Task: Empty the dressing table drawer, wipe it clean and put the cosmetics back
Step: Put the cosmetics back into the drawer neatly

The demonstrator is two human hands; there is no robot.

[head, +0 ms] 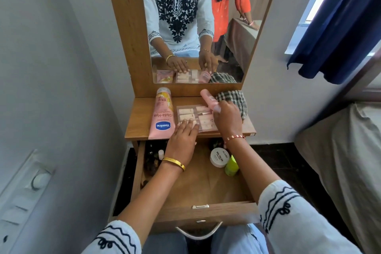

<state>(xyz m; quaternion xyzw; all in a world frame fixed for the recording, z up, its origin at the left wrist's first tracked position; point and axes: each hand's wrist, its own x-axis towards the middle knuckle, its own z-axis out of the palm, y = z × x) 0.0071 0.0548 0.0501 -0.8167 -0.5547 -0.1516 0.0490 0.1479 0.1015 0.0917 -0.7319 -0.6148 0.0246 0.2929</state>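
Left hand (183, 140) lies flat-fingered on the clear nail box (196, 117); beside the box, right hand (226, 118) grips a pink bottle (209, 100).

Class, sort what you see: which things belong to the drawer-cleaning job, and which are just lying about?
Job: drawer, Vaseline tube, nail kit, pink bottle, checked cloth, nail polish jar, green bottle.
Lying about: mirror, curtain, bed.
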